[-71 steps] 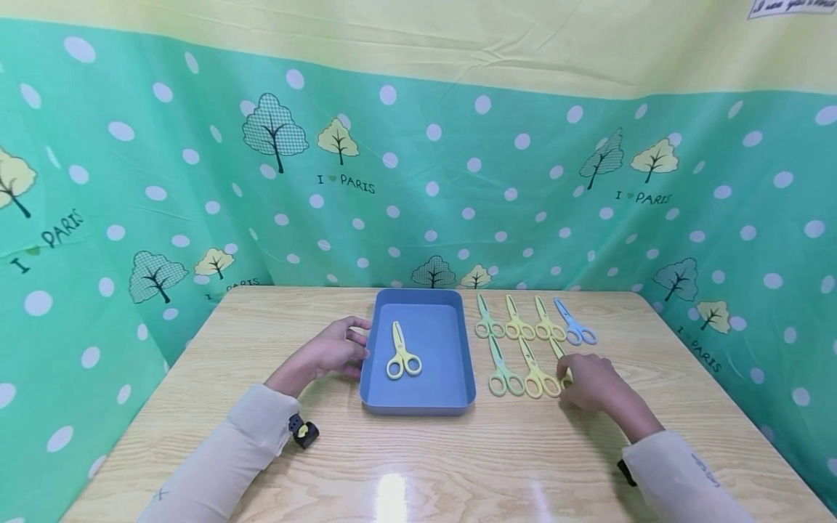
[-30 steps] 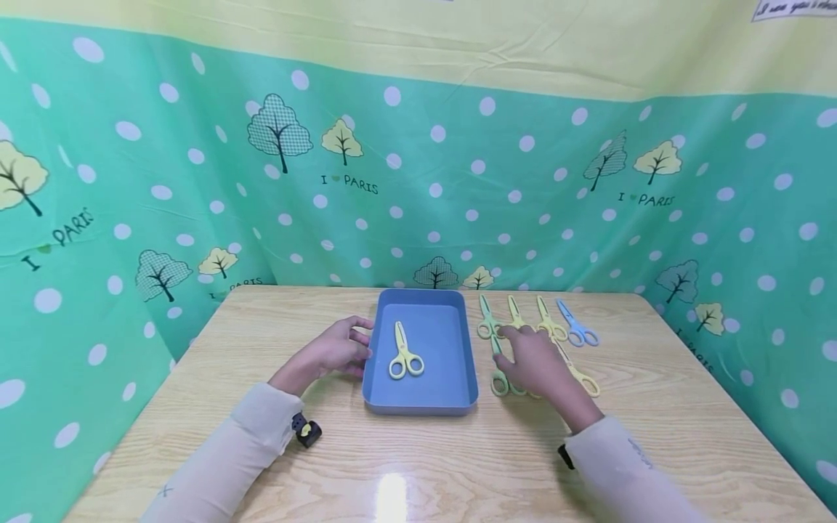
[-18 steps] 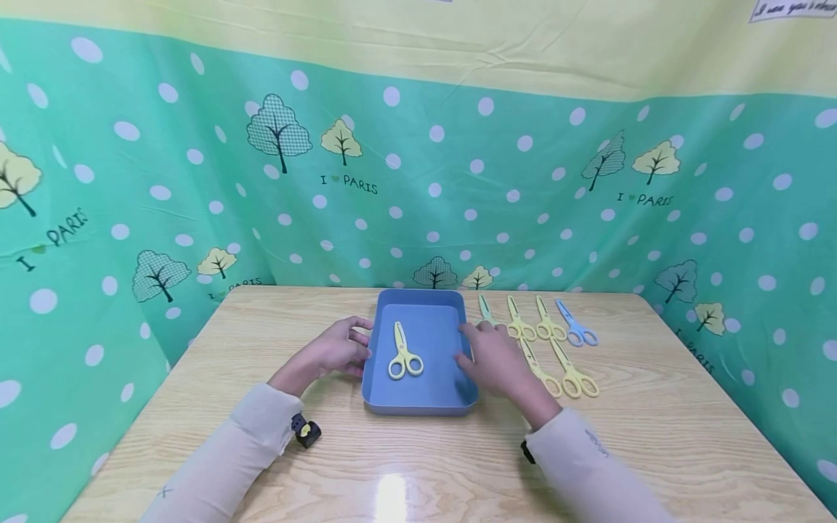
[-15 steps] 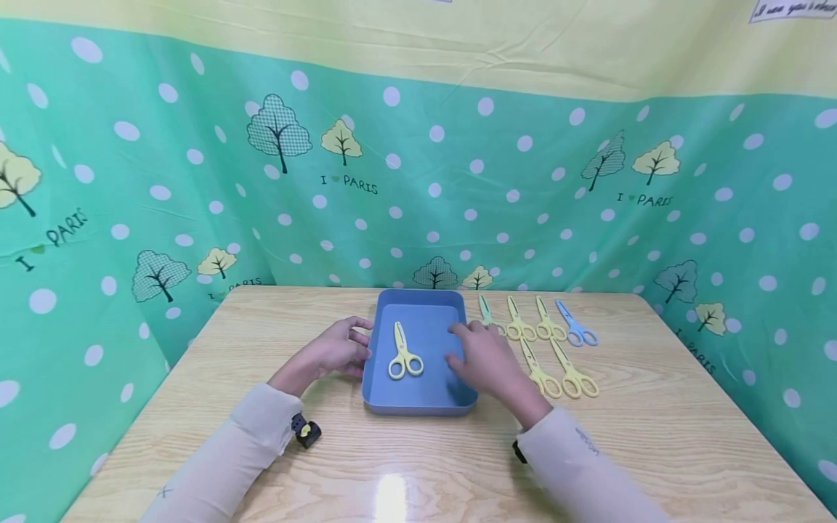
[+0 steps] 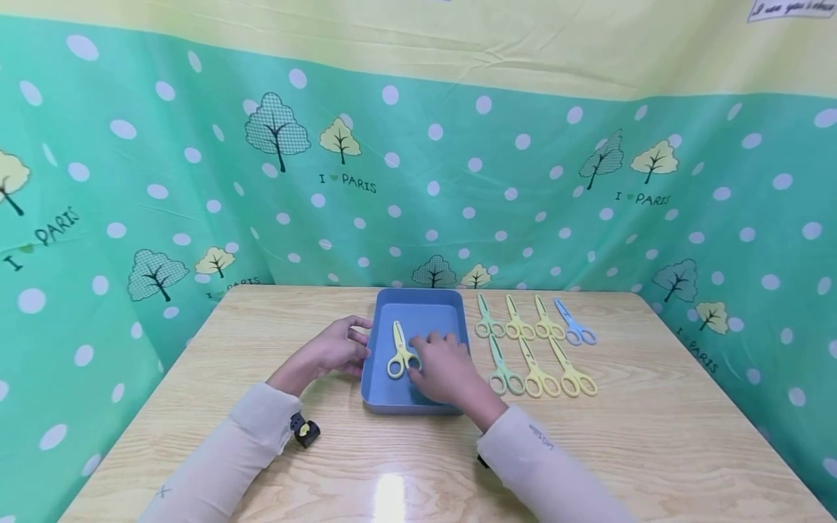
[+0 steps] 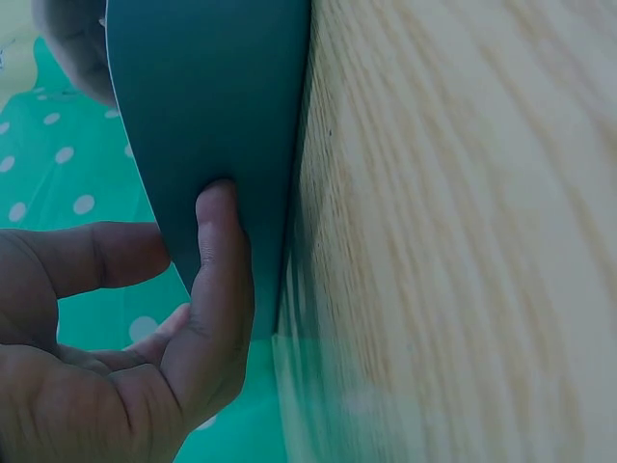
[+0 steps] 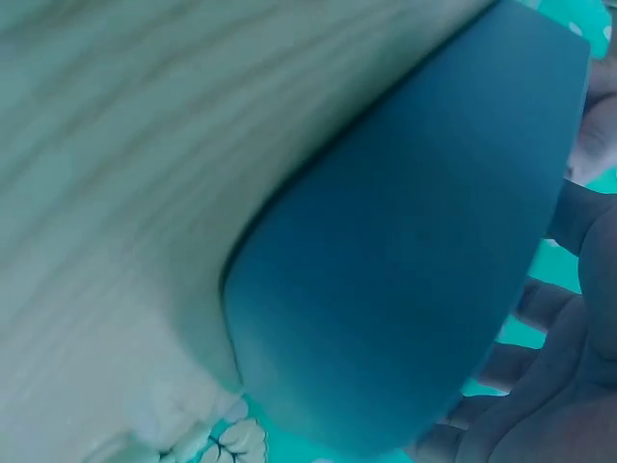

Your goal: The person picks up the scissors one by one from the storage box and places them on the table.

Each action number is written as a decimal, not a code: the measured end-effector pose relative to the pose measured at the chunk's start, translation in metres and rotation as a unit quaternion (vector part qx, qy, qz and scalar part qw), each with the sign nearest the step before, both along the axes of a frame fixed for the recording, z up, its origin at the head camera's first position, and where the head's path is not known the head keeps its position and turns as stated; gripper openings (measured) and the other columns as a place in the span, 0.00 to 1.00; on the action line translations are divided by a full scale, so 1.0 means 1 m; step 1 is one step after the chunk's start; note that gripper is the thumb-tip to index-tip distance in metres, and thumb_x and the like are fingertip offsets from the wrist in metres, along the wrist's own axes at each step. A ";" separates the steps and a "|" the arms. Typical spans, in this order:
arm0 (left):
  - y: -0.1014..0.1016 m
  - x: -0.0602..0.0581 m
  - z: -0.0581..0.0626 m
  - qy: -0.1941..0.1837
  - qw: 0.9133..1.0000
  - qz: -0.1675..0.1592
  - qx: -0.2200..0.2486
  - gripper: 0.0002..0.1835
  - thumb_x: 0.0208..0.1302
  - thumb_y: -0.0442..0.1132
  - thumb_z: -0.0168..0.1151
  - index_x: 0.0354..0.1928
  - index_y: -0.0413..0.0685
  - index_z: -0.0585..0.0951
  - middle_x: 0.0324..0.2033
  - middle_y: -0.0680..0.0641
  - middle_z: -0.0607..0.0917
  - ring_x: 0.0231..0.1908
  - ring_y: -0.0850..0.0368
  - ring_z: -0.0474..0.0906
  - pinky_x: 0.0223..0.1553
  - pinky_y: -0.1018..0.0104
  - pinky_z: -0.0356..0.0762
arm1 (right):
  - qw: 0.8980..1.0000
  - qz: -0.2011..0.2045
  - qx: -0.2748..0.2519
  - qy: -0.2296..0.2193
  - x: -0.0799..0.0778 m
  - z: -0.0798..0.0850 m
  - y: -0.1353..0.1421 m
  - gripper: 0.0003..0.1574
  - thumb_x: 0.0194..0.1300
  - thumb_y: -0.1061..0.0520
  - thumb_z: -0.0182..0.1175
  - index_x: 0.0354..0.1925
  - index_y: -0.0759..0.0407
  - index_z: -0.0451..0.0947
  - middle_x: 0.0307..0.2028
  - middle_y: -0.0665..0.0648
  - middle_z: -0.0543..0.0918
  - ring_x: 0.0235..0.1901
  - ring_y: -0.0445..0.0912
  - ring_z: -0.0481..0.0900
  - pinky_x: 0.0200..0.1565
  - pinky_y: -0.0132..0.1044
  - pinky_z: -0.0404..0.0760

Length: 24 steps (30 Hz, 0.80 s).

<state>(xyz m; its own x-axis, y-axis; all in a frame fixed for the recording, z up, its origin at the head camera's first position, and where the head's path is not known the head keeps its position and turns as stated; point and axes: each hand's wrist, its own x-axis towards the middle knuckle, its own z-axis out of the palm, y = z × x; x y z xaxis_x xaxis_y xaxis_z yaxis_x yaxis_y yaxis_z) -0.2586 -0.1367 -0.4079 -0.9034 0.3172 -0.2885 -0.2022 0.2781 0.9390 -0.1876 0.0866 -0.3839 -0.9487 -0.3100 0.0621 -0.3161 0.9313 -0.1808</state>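
Note:
The shallow blue tray point(image 5: 418, 408) stands on the wooden table with one pair of yellow scissors point(image 5: 398, 338) lying in it, blades pointing away. My left hand point(image 5: 336, 349) holds the tray's left side; in the left wrist view a finger meets the rim and another digit point(image 6: 222, 222) presses the outer wall. Over the tray's right half, my right hand point(image 5: 445, 369) has its fingers spread and bent. Its thumb and index finger are close to the scissors' right handle loop; contact is hard to tell. Seen from the right wrist, its fingers point(image 7: 506, 367) sit beyond the wall.
Right of the tray, scissors lie in two rows: green point(image 5: 484, 317), yellow point(image 5: 516, 319) and blue point(image 5: 574, 323) ones behind, green point(image 5: 503, 369) and yellow point(image 5: 536, 367) ones in front. A patterned curtain point(image 5: 418, 181) closes off the back and sides.
My right hand has left the front-row yellow scissors at the right, passed leftward over the others and come into the tray. My left hand and the scissors in the tray stay put.

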 end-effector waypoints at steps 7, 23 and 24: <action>0.000 0.000 0.001 0.001 1.000 -0.003 0.003 0.34 0.64 0.19 0.55 0.72 0.36 0.62 0.56 0.30 0.71 0.42 0.43 0.82 0.40 0.49 0.91 | 0.999 0.003 0.029 -0.046 -0.005 -0.005 -0.015 0.36 0.70 0.42 0.65 0.71 0.49 0.72 0.60 0.62 0.78 0.60 0.62 0.74 0.61 0.64 0.77; 0.000 -0.001 0.002 -0.001 1.000 -0.005 -0.008 0.34 0.65 0.20 0.54 0.73 0.38 0.62 0.56 0.31 0.71 0.43 0.43 0.82 0.40 0.49 0.91 | 0.993 -0.005 0.072 -0.090 -0.015 -0.011 -0.036 0.32 0.70 0.40 0.64 0.69 0.42 0.75 0.64 0.61 0.76 0.63 0.63 0.71 0.65 0.67 0.72; 0.000 -0.001 0.003 -0.001 1.000 -0.005 -0.008 0.34 0.65 0.20 0.55 0.73 0.38 0.62 0.56 0.31 0.71 0.43 0.43 0.82 0.40 0.49 0.91 | 0.993 -0.005 0.075 -0.091 -0.015 -0.011 -0.036 0.32 0.70 0.40 0.64 0.69 0.42 0.75 0.63 0.61 0.76 0.63 0.63 0.71 0.65 0.67 0.73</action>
